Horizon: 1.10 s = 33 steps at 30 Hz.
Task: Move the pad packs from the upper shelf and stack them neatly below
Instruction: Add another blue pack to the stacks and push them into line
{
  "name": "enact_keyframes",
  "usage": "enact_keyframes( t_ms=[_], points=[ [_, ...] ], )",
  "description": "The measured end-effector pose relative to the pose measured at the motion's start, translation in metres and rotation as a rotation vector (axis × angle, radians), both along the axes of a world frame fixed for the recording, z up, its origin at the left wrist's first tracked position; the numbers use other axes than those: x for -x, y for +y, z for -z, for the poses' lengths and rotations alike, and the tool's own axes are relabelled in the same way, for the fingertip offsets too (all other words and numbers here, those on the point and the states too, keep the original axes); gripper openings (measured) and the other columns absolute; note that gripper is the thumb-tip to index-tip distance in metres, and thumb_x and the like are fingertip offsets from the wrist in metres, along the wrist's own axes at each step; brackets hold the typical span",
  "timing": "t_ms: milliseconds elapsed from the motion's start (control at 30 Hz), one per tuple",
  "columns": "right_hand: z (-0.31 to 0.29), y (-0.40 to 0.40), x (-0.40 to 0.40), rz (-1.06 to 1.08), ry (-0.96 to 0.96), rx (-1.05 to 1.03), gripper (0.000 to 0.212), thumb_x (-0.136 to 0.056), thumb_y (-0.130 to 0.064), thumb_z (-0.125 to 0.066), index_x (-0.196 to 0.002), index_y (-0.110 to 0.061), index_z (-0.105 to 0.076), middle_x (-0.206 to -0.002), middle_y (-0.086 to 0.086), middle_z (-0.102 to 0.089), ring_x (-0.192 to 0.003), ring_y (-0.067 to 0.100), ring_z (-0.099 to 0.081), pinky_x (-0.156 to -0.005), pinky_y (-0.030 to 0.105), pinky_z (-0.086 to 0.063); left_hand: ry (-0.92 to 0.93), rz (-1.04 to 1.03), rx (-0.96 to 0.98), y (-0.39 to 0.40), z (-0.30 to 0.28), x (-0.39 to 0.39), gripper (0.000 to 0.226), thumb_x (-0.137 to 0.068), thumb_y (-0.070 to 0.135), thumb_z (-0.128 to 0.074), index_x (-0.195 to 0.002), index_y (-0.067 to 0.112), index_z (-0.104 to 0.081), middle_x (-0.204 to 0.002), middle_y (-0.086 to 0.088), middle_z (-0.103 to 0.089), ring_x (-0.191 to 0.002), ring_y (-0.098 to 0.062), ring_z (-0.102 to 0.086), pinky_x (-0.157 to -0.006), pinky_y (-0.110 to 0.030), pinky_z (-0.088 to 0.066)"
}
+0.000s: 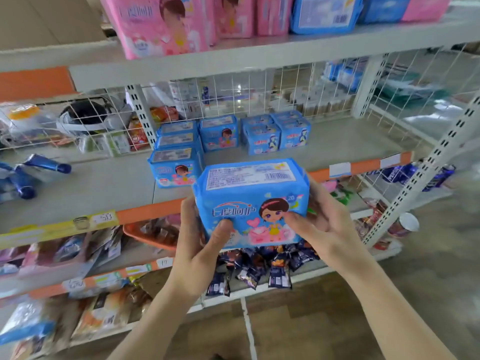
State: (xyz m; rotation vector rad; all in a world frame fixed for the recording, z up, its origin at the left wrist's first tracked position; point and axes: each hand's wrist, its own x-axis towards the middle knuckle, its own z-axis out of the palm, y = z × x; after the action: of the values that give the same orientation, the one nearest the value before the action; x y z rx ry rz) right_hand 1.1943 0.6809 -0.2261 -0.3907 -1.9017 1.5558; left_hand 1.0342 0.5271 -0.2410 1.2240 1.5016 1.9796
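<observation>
A blue pad pack [249, 201] with a cartoon girl on its front is held in the air just in front of the lower shelf [91, 188]. My left hand [200, 245] grips its left side with the thumb on the front. My right hand [322, 224] grips its right side, fingers curled round it. On the lower shelf stand several blue pad packs [176, 165], some stacked at the left [178, 137], others further back [275, 133]. The upper shelf [233, 58] bears pink packs [161, 24] and blue packs [324, 14].
A white wire grid [246, 94] backs the lower shelf. Blue tubes [28, 178] lie on its left part. Perforated uprights [426, 167] stand at the right. Snack packets [259, 268] and an orange tray [145, 235] fill the shelves underneath.
</observation>
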Motion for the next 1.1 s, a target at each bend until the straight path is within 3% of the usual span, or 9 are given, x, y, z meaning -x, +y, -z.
enact_keyframes(
  t_ms=[133, 333, 467, 633, 700, 800, 900, 1000, 1100],
  points=[
    [0.003, 0.006, 0.002, 0.016, 0.024, 0.019, 0.065, -0.081, -0.040, -0.078, -0.139, -0.037, -0.050, -0.131, 0.003, -0.065, -0.121, 0.025, -0.063, -0.096, 0.052, -0.054, -0.028, -0.024, -0.021, 0.013, 0.013, 0.007, 0.032, -0.095, 0.009, -0.052, -0.125, 0.017, -0.045, -0.114, 0.013, -0.065, -0.104, -0.007, -0.063, -0.082, -0.022, -0.053],
    [0.001, 0.038, 0.020, 0.055, -0.023, 0.041, 0.068, -0.078, -0.040, -0.079, -0.139, -0.033, -0.051, -0.131, 0.005, -0.065, -0.120, 0.028, -0.063, -0.097, 0.058, -0.052, -0.134, 0.064, -0.001, 0.051, 0.014, 0.029, 0.041, -0.096, 0.013, -0.053, -0.136, 0.017, -0.043, -0.124, 0.006, -0.065, -0.115, -0.012, -0.063, -0.087, -0.023, -0.053],
    [0.004, 0.054, 0.046, 0.083, -0.065, 0.074, 0.083, -0.071, -0.051, -0.083, -0.143, -0.025, -0.050, -0.132, 0.005, -0.065, -0.123, 0.027, -0.061, -0.100, 0.056, -0.051, -0.136, 0.077, 0.057, 0.064, 0.015, 0.058, 0.039, -0.092, 0.031, -0.060, -0.130, 0.037, -0.052, -0.127, 0.003, -0.064, -0.119, -0.019, -0.062, -0.090, -0.030, -0.054],
    [0.004, 0.063, 0.087, 0.289, -0.163, 0.121, 0.047, -0.071, -0.058, -0.073, -0.111, -0.033, -0.068, -0.105, 0.000, -0.076, -0.101, 0.021, -0.072, -0.086, 0.050, -0.057, -0.328, 0.123, 0.294, 0.076, 0.010, 0.107, 0.028, -0.085, 0.041, -0.071, -0.107, 0.032, -0.057, -0.105, 0.003, -0.075, -0.095, -0.019, -0.073, -0.078, -0.040, -0.059],
    [0.005, 0.068, 0.099, 0.362, -0.270, 0.184, 0.051, -0.073, -0.068, -0.066, -0.107, -0.031, -0.065, -0.098, 0.001, -0.075, -0.093, 0.025, -0.073, -0.077, 0.052, -0.059, -0.351, 0.140, 0.450, 0.081, 0.010, 0.127, 0.052, -0.075, 0.064, -0.069, -0.104, 0.023, -0.056, -0.094, -0.010, -0.072, -0.078, -0.024, -0.072, -0.068, -0.042, -0.055],
    [0.009, 0.071, 0.107, 0.434, -0.331, 0.272, 0.035, -0.088, -0.057, -0.061, -0.103, -0.025, -0.063, -0.091, 0.000, -0.076, -0.081, 0.018, -0.074, -0.068, 0.039, -0.055, -0.396, 0.180, 0.598, 0.084, 0.007, 0.138, 0.100, -0.059, 0.091, -0.056, -0.121, 0.012, -0.057, -0.105, -0.025, -0.070, -0.085, -0.045, -0.070, -0.075, -0.062, -0.056],
    [0.007, 0.071, 0.111, 0.414, -0.444, 0.434, 0.030, -0.095, -0.051, -0.053, -0.094, -0.023, -0.066, -0.081, 0.004, -0.075, -0.073, 0.021, -0.073, -0.062, 0.034, -0.054, -0.389, 0.171, 0.580, 0.082, -0.003, 0.138, 0.093, -0.066, 0.088, -0.053, -0.119, 0.011, -0.056, -0.101, -0.023, -0.072, -0.087, -0.045, -0.071, -0.075, -0.072, -0.050],
    [0.010, 0.074, 0.115, 0.424, -0.512, 0.610, 0.034, -0.094, -0.049, -0.053, -0.088, -0.020, -0.069, -0.087, 0.012, -0.074, -0.079, 0.030, -0.070, -0.074, 0.043, -0.054, -0.394, 0.110, 0.572, 0.084, -0.007, 0.140, 0.064, -0.084, 0.068, -0.053, -0.110, 0.009, -0.056, -0.079, -0.022, -0.072, -0.061, -0.042, -0.068, -0.058, -0.054, -0.057],
    [0.018, 0.069, 0.125, 0.449, -0.465, 0.693, 0.036, -0.096, -0.044, -0.053, -0.076, -0.023, -0.075, -0.088, 0.011, -0.071, -0.078, 0.030, -0.066, -0.073, 0.040, -0.046, -0.384, 0.092, 0.582, 0.079, -0.014, 0.141, 0.052, -0.089, 0.061, -0.050, -0.101, 0.010, -0.049, -0.064, -0.019, -0.066, -0.041, -0.027, -0.055, -0.042, -0.028, -0.036]
  ],
)
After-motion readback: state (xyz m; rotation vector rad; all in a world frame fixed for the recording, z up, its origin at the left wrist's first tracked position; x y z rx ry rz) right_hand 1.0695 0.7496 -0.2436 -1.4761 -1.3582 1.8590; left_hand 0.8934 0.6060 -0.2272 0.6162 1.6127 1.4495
